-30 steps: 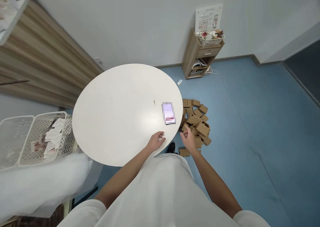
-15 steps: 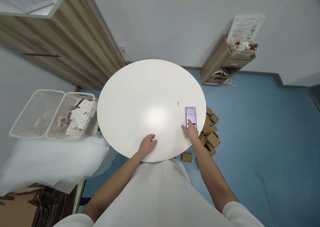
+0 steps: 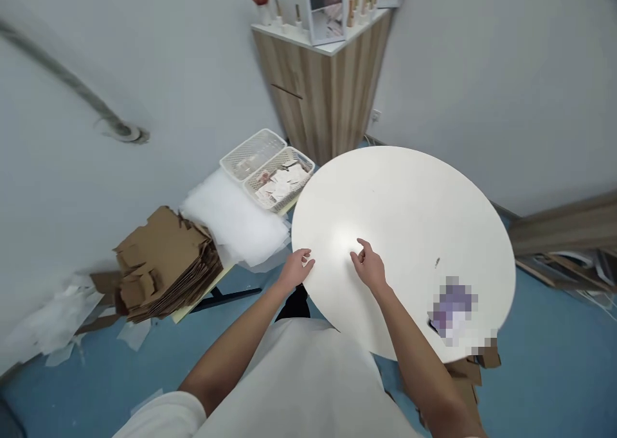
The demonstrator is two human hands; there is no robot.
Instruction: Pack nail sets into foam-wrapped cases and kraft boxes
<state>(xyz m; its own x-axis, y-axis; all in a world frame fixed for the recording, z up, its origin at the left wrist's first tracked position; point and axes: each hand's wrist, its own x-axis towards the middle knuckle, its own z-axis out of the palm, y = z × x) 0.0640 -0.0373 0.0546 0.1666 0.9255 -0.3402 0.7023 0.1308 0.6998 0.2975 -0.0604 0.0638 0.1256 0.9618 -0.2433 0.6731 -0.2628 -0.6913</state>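
My left hand (image 3: 296, 268) is at the near left edge of the round white table (image 3: 409, 200), fingers loosely curled and apart, with nothing in it. Over the tabletop, to its right, my right hand (image 3: 369, 264) has thumb and forefinger spread and holds nothing. A phone (image 3: 450, 313), mostly blurred out by blocks, lies at the table's right near side, apart from both hands. Left of the table are a stack of white translucent sheets (image 3: 236, 216) and a pile of flat brown cardboard (image 3: 166, 258).
Two white plastic baskets (image 3: 308, 168) stand beyond the sheets, the nearer one filled with small cards and packets. Behind them is a wood-grain cabinet (image 3: 332, 97) with vases and frames on top. Folded cardboard boxes (image 3: 465, 370) lie on the floor at right.
My view has swung left, bringing the cardboard pile and cabinet top into sight. My right hand has left the phone and moved toward my left hand.
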